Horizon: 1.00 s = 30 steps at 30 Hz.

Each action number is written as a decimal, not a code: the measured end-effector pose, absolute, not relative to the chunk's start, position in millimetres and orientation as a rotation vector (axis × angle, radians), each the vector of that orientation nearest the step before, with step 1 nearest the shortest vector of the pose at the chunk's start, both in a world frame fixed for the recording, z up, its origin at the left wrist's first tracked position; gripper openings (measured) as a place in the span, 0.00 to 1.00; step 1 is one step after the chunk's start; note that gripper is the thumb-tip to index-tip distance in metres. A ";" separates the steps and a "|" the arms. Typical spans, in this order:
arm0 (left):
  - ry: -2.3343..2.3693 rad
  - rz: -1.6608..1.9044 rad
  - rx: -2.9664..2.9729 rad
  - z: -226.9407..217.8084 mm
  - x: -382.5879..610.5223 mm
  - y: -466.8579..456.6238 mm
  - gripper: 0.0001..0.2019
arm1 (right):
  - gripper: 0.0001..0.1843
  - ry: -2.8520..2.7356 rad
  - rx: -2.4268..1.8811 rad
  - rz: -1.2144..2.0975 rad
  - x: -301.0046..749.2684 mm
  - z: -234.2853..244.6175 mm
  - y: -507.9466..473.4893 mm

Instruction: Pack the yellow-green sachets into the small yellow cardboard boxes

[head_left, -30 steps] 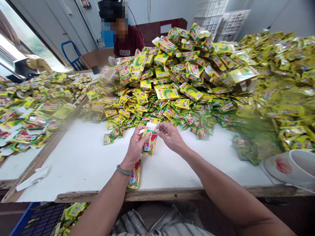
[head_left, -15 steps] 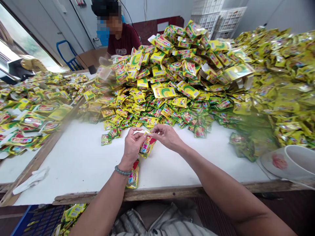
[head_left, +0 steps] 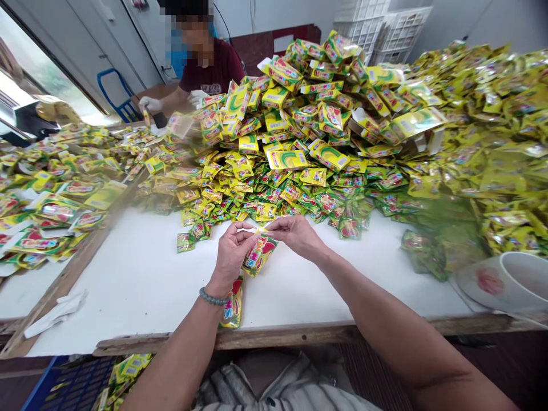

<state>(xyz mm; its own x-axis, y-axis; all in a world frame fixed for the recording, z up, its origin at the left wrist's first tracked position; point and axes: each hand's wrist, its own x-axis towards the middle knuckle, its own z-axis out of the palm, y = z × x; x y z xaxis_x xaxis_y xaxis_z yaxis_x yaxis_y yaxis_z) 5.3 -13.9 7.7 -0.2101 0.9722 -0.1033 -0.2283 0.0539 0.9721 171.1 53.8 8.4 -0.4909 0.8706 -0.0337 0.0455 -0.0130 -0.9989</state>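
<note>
Over the white tabletop (head_left: 141,285) my left hand (head_left: 231,254) and my right hand (head_left: 295,235) pinch the top edge of one small yellow-green sachet (head_left: 260,254) from both sides. The sachet hangs tilted between the two hands, its red and blue print facing me. A similar packet (head_left: 233,305) lies flat on the table just under my left wrist, which wears a bead bracelet. Right behind my hands begins a huge heap of the same sachets and yellow boxes (head_left: 308,131).
More packets cover the side table at left (head_left: 51,188). A white cup on a flowered saucer (head_left: 509,279) stands at the right edge. Across the heap, a person in a dark red shirt (head_left: 209,68) works with gloved hands. A blue crate (head_left: 72,388) sits below left.
The white top flap of the sachet, seen standing up a second ago, is now folded down between my fingers. Both hands stayed in place. The person opposite brought a gloved hand into view.
</note>
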 end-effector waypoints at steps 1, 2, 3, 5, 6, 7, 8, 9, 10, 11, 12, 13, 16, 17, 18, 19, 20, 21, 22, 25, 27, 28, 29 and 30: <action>1.229 1.403 0.876 7.5 4.8 -14.2 0.23 | 0.17 -1.568 -0.953 1.623 171.7 8.3 54.6; 1.222 1.399 0.880 7.2 4.3 -14.3 0.23 | 0.18 -1.525 -0.939 1.675 172.4 8.3 55.2; 1.215 1.393 0.882 7.0 3.9 -14.5 0.23 | 0.19 -1.479 -0.931 1.718 172.9 8.6 55.7; 1.208 1.385 0.885 6.7 3.4 -14.5 0.23 | 0.20 -1.439 -0.928 1.751 173.8 9.4 55.9; 1.210 1.386 0.886 6.7 3.2 -14.5 0.23 | 0.20 -1.458 -0.932 1.735 174.1 9.9 55.6; 1.213 1.390 0.886 6.8 3.1 -14.5 0.23 | 0.19 -1.500 -0.937 1.700 174.3 10.5 55.1; 1.217 1.395 0.885 7.0 3.2 -14.5 0.23 | 0.18 -1.558 -0.940 1.654 174.5 11.0 54.6; 1.221 1.401 0.882 7.3 3.3 -14.6 0.24 | 0.18 -1.620 -0.944 1.603 174.8 11.7 53.9; 1.224 1.406 0.879 7.7 3.6 -14.8 0.24 | 0.17 -1.676 -0.948 1.552 175.2 12.6 53.3; 1.226 1.406 0.876 8.3 4.0 -15.0 0.24 | 0.16 -1.725 -0.951 1.506 175.8 13.9 52.6; 1.230 1.405 0.872 9.0 4.5 -15.1 0.24 | 0.14 -1.765 -0.953 1.468 176.4 15.5 51.9; 1.235 1.405 0.866 9.8 5.0 -15.3 0.24 | 0.13 -1.797 -0.954 1.434 177.0 17.6 51.1; 1.253 1.419 0.829 12.3 6.1 -15.1 0.25 | 0.12 -1.865 -0.933 1.370 178.0 24.3 47.7; 1.258 1.428 0.812 13.1 6.2 -14.7 0.25 | 0.12 -1.875 -0.916 1.366 177.6 25.8 46.3; 1.262 1.440 0.794 13.7 6.3 -14.1 0.25 | 0.12 -1.877 -0.898 1.374 176.7 26.6 44.7; 1.263 1.457 0.777 14.2 6.4 -13.3 0.26 | 0.13 -1.869 -0.884 1.389 175.2 26.5 43.2; 1.263 1.482 0.760 14.6 6.4 -12.4 0.26 | 0.14 -1.851 -0.880 1.407 173.1 25.6 41.6; 1.262 1.514 0.744 14.7 6.6 -11.4 0.26 | 0.15 -1.822 -0.884 1.423 170.6 24.0 40.0; 1.259 1.546 0.732 14.7 6.7 -10.5 0.26 | 0.17 -1.790 -0.890 1.438 167.8 22.0 38.4; 1.248 1.606 0.721 13.6 7.1 -9.1 0.25 | 0.19 -1.733 -0.907 1.413 159.4 16.5 33.5; 1.244 1.607 0.730 12.2 6.6 -10.0 0.25 | 0.17 -1.768 -0.927 1.299 154.8 13.9 29.8; 1.245 1.608 0.732 11.5 6.1 -10.7 0.25 | 0.16 -1.797 -0.939 1.212 152.8 12.8 27.9; 1.247 1.610 0.733 10.9 5.6 -11.5 0.25 | 0.16 -1.825 -0.947 1.119 151.1 11.8 26.0; 1.252 1.612 0.732 10.5 5.1 -12.1 0.25 | 0.16 -1.849 -0.947 1.035 149.7 10.8 24.2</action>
<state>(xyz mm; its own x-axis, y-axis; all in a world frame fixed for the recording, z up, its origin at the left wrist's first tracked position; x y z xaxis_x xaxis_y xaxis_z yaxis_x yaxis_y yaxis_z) 5.1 -12.1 10.5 -0.3845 0.9192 -0.0854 -0.3104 -0.0417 0.9497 149.7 24.2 10.8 -0.4014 0.8729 0.2773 0.2202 0.3859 -0.8959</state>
